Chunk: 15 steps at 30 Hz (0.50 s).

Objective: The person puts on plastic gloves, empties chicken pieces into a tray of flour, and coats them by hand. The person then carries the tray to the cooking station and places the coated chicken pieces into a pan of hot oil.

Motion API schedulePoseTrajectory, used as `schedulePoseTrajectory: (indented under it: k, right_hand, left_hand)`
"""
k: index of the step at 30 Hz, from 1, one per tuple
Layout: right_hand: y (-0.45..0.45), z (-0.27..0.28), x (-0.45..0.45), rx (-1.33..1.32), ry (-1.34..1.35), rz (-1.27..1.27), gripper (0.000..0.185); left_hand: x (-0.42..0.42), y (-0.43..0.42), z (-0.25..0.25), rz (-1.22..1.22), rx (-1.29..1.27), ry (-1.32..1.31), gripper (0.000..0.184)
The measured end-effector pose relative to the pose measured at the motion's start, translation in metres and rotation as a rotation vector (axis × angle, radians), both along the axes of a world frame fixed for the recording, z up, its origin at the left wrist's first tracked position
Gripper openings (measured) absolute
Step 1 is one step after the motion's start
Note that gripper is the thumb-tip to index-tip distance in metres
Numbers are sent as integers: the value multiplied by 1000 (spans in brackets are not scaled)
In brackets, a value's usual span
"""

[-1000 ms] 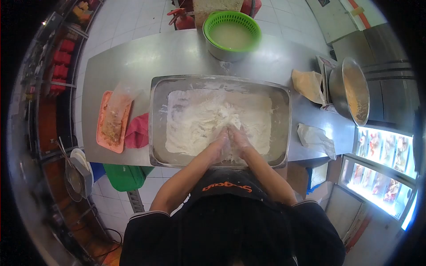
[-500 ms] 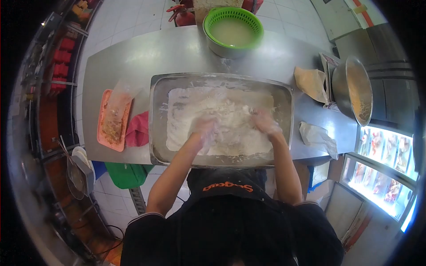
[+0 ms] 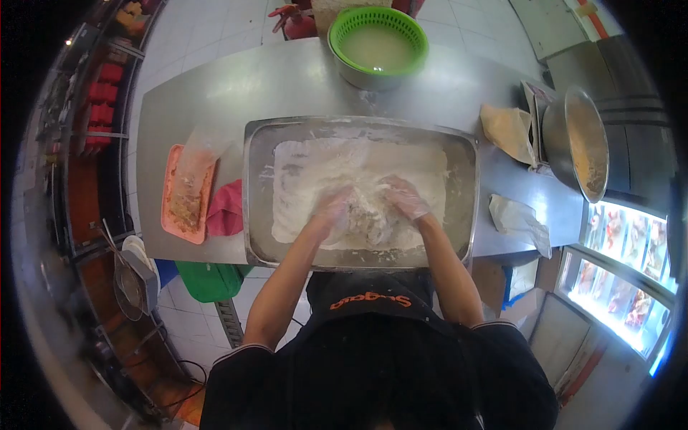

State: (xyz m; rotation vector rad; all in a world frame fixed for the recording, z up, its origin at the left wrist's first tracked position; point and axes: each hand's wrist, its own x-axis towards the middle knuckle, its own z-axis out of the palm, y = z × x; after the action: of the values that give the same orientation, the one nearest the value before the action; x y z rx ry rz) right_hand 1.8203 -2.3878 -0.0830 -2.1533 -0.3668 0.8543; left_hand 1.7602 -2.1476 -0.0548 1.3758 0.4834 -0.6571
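Observation:
A large rectangular steel tray (image 3: 252, 193) holds a wide bed of white flour (image 3: 294, 161). Near its front middle is a heap of lumpy flour-coated pieces (image 3: 369, 228), whose kind I cannot make out. My left hand (image 3: 334, 204) lies against the left side of this heap, fingers stretched inward and partly buried. On the other side, my right hand (image 3: 405, 198) reaches in with its fingers extended over the flour. Both hands look covered by thin clear gloves dusted white. Neither hand visibly grips anything.
On the steel table (image 3: 193, 100), a pink tray of food (image 3: 188, 193) and a red cloth (image 3: 226, 208) lie left. A green colander (image 3: 380, 20) in a bowl of cloudy liquid stands behind. To the right are a tilted steel bowl (image 3: 579, 143), brown paper (image 3: 507, 132) and a white bag (image 3: 517, 222).
My right hand has moved left, closer to my left hand, which stays at about the same place. The flour-coated pieces are now gathered in a heap between them.

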Motion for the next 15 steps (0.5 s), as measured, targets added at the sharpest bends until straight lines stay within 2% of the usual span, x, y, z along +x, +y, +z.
schedulePoseTrajectory:
  k: [2,3,5,6,7,8,9,11,12,14,15]
  right_hand:
    - [-22,-8,-7,1,35,-382,66]
    - [-25,-19,-12,-2,36,-389,66]
    - [-14,-39,-19,-266,-22,-756,74]
    - [-4,-35,-19,-262,-24,-756,74]
    - [8,-23,-20,-222,49,-633,83]
    - [19,-12,-18,-183,113,-509,92]
    - [29,-5,-20,-183,103,-514,92]
    - [42,5,-31,51,285,-616,92]
    - [39,12,-32,53,281,-615,92]
    - [32,28,-31,299,440,-739,81]
    - [31,44,-29,297,447,-738,81]
  left_hand:
    - [-2,14,14,-75,115,86,70]
    - [-6,8,10,-82,112,86,70]
    - [-13,-8,-10,72,240,223,56]
    - [-13,-19,-32,73,244,220,56]
    - [-11,-35,-59,106,231,259,57]
    - [-4,-47,-55,120,221,271,57]
    - [3,-60,-50,135,212,282,58]
    - [18,-73,13,184,-424,476,82]
    - [15,-72,-8,184,-424,471,82]
    - [2,-61,-63,216,-283,289,77]
    - [1,-55,-51,219,-281,295,77]
